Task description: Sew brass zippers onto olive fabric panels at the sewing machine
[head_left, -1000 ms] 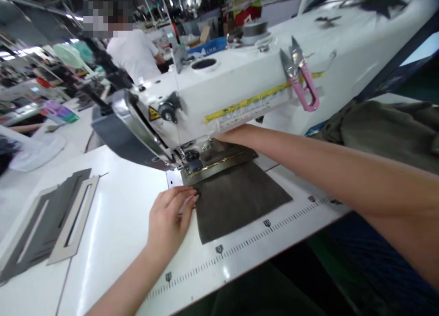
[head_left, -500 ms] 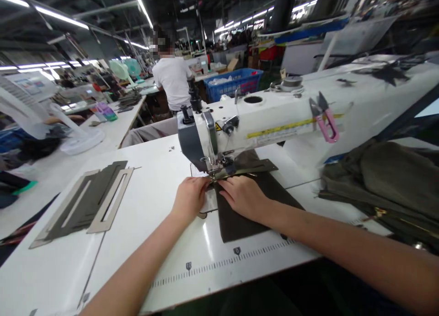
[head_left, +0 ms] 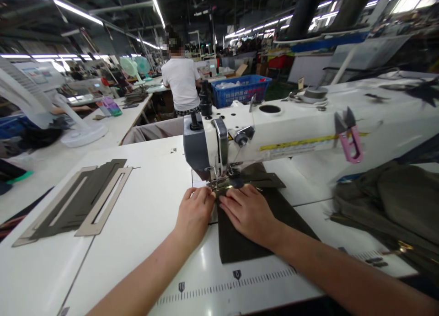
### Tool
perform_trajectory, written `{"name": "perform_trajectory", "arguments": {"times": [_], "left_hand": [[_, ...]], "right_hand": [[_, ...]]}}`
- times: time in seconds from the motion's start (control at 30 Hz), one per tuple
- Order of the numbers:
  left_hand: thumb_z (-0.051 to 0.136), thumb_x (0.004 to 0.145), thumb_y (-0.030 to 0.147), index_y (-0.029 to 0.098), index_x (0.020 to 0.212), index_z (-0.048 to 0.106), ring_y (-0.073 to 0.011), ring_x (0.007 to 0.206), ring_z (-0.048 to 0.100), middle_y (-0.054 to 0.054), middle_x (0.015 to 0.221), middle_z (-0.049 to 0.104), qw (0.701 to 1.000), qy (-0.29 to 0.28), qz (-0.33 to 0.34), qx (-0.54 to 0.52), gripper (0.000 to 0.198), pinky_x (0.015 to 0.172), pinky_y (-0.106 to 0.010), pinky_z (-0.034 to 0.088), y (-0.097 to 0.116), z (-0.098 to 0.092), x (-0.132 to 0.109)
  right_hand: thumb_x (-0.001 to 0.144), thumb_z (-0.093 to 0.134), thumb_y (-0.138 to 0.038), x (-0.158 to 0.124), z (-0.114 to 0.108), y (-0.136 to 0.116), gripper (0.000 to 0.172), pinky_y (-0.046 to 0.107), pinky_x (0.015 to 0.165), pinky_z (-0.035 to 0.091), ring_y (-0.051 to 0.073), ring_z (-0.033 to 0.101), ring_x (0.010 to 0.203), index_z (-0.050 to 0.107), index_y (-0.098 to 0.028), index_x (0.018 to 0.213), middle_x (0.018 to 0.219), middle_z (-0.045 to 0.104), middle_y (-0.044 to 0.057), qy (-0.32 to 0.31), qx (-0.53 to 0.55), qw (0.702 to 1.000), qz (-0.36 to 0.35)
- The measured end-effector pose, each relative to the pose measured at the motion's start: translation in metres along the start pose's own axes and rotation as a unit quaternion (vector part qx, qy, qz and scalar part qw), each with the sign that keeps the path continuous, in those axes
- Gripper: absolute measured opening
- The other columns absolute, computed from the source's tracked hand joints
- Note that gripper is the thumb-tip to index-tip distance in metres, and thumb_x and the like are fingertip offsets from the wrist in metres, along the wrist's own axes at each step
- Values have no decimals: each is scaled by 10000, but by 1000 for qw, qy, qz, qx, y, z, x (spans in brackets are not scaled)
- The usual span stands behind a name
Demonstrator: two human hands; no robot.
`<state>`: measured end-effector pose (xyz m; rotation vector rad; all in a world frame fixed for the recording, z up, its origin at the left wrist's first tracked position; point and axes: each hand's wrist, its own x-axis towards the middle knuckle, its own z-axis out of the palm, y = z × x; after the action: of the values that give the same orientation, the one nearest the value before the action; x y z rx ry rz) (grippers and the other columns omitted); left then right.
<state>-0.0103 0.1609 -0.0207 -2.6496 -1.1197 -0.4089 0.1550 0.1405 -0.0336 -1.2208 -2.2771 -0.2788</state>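
Note:
A dark olive fabric panel (head_left: pixel 236 245) lies on the sewing machine bed, its far edge under the presser foot (head_left: pixel 214 183). My left hand (head_left: pixel 195 213) is closed at the panel's left edge, just in front of the foot, its fingers bent and pressed together. Bent fingers of my right hand (head_left: pixel 248 213) press on top of the panel, close to the left fingertips. Along the far edge runs a narrow olive strip (head_left: pixel 270 180) with a brassy line that looks like zipper teeth. My fingertips partly cover the stitching spot.
The white sewing machine (head_left: pixel 295 124) spans the right, with pink-handled thread snips (head_left: pixel 351 140) on its arm. Flat olive pieces and beige slotted templates (head_left: pixel 103 204) lie left. A bunched olive garment or bag (head_left: pixel 387 211) lies right. Beyond are a person (head_left: pixel 181 80) and blue crate (head_left: pixel 240 89).
The whole view has shifted, so the machine sits lower and further right in it. Both hands stay by the presser foot on the panel; the left fingers look more bent.

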Motion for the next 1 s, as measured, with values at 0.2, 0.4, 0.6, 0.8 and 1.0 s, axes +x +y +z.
{"name": "perform_trajectory", "arguments": {"times": [0.2, 0.4, 0.6, 0.8, 1.0], "left_hand": [[469, 845, 112, 118, 876, 594, -236, 791, 563, -89, 858, 591, 998, -8, -9, 61, 129, 733, -378, 452, 6, 0, 4], [443, 859, 106, 116, 833, 597, -231, 771, 555, -82, 827, 590, 996, 1, -5, 87, 156, 711, -365, 446, 9, 2, 5], [463, 855, 111, 121, 831, 600, -231, 780, 556, -84, 833, 598, 998, 0, -12, 66, 140, 720, -363, 443, 3, 5, 9], [457, 867, 131, 133, 817, 597, -228, 772, 559, -76, 836, 605, 999, 12, -17, 27, 149, 704, -364, 444, -2, 10, 10], [480, 849, 99, 121, 821, 597, -223, 786, 567, -81, 841, 605, 1000, 21, -14, 12, 123, 720, -366, 448, -3, 12, 7]], "right_hand": [[825, 486, -155, -3, 11, 6, 317, 419, 947, 387, 265, 492, 1087, 569, -31, 1105, 1168, 561, 173, -42, 37, 998, 27], [812, 477, -139, -2, 10, 8, 313, 446, 926, 419, 277, 513, 1070, 573, -34, 1092, 1138, 575, 189, -47, 49, 998, 20], [817, 469, -140, 3, 14, 12, 297, 437, 935, 417, 275, 504, 1084, 576, -45, 1077, 1137, 573, 183, -41, 46, 998, 20], [816, 475, -148, 4, 15, 13, 278, 433, 939, 416, 262, 508, 1075, 584, -71, 1060, 1112, 586, 168, -27, 54, 998, 20], [818, 476, -138, 5, 16, 14, 242, 396, 920, 422, 241, 538, 1012, 611, -99, 1015, 1084, 604, 139, -14, 62, 998, 26]]}}
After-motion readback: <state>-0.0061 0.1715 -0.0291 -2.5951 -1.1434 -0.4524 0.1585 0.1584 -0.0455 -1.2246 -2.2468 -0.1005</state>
